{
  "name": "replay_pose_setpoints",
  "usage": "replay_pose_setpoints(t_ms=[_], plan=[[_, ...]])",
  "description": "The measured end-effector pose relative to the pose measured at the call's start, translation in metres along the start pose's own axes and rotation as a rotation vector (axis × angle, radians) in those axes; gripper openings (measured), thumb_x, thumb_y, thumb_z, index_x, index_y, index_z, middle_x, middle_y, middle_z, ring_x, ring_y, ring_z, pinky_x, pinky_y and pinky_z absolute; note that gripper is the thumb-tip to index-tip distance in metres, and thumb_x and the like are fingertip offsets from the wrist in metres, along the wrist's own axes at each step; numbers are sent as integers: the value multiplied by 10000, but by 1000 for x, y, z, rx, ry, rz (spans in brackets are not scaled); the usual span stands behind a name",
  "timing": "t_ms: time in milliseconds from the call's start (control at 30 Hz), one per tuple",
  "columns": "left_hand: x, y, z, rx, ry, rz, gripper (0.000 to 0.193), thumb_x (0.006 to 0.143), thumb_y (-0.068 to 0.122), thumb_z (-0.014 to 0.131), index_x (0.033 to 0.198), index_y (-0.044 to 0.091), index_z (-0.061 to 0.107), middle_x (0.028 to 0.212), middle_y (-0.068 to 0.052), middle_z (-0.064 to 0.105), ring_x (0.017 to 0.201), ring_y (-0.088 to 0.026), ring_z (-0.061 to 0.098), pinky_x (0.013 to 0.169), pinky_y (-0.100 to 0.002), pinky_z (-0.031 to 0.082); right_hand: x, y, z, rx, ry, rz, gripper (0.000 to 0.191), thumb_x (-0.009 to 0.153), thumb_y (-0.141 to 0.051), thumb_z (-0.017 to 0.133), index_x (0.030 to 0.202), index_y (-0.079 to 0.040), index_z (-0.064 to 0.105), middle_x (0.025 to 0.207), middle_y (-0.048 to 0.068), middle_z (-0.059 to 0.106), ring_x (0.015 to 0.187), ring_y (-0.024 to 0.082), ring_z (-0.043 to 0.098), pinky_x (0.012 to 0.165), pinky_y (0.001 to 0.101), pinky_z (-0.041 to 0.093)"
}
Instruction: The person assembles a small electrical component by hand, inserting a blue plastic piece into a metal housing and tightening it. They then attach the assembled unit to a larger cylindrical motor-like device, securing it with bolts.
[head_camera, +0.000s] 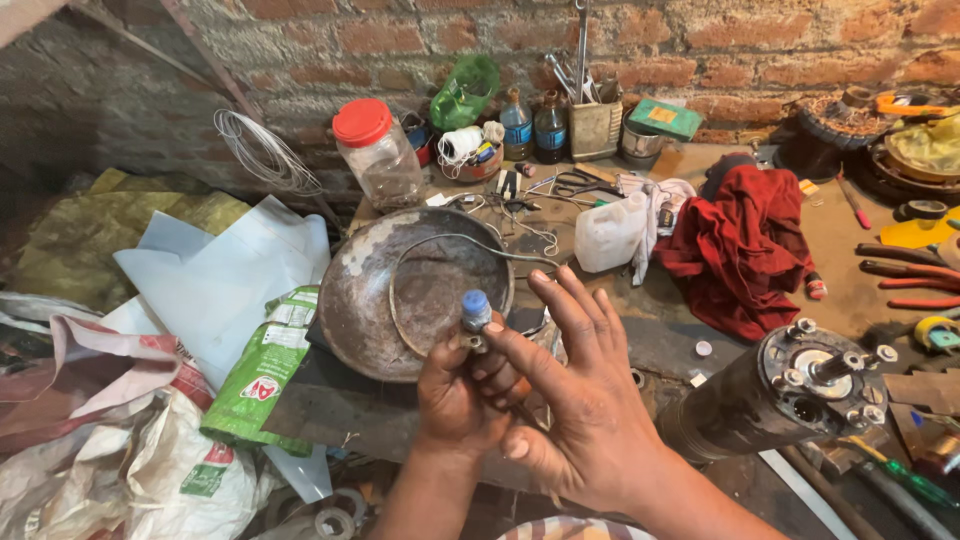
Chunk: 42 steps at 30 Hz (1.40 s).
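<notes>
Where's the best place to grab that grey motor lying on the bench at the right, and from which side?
Probably around the motor's smooth round body, from above, behind the bolted end plate. It lies on its side, and the shaft and bolts sticking out of that plate leave no even surface to hold.

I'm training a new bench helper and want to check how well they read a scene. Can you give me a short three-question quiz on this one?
1. True or false: the left hand holds a small blue-capped part.
2. What lies just behind both hands? A) red cloth B) round metal pan C) red-lidded jar
3. Fill in: the motor with a studded end face lies to the ____ of the right hand.

Key: 1 true; 2 B; 3 right.
</notes>
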<state>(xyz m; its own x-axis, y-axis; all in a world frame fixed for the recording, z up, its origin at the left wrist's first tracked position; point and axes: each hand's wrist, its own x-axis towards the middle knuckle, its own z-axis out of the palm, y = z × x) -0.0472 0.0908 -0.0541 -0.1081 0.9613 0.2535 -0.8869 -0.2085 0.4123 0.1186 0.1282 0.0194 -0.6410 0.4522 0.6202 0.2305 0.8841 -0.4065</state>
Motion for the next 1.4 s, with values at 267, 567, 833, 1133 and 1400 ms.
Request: replay_pose_setpoints(t_ms=[267, 567, 833, 1133, 1400], plan=[[1, -2, 0, -8, -111, 6, 288, 1049, 338, 566, 1126, 64, 613, 718, 49, 332, 567, -81, 300, 506, -256, 288, 2, 3, 1, 89, 28, 16, 813, 963, -734, 439, 1462, -100, 548, 1641, 269, 315, 1574, 521, 257, 1259, 654, 210], [1, -1, 8, 62, 75, -36, 311, 957, 297, 622, 1116, 30, 633, 666, 77, 352, 528, -48, 304, 476, -233, 278, 0, 2, -3, -98, 71, -57, 751, 925, -732, 451, 1437, -202, 596, 1608, 250, 330, 1539, 489, 279, 1259, 654, 160], [-3, -1, 10, 136, 145, -15, 296, 950, 302, 616, 1068, 32, 646, 658, 66, 363, 527, -62, 332, 478, -249, 294, -1, 10, -5, -190, 69, -99, 679, 914, -712, 500, 1384, -242, 636, 1599, 247, 338, 1523, 483, 278, 1240, 658, 150], [-5, 4, 15, 138, -30, 9, 283, 976, 307, 611, 1056, 36, 629, 698, 53, 365, 570, -77, 345, 491, -233, 294, -6, 11, -1, 257, 42, 25, 737, 1000, -719, 460, 1473, -163, 560, 1677, 272, 285, 1603, 510, 275, 1265, 597, 297], [-6, -1, 18, 91, -22, -5, 272, 1008, 300, 610, 1060, 32, 617, 697, 45, 381, 564, -80, 352, 504, -258, 301, -19, -2, -3, 331, -15, 65, 896, 1005, -739, 409, 1612, -81, 372, 1705, 317, 197, 1614, 508, 255, 1266, 578, 292]])
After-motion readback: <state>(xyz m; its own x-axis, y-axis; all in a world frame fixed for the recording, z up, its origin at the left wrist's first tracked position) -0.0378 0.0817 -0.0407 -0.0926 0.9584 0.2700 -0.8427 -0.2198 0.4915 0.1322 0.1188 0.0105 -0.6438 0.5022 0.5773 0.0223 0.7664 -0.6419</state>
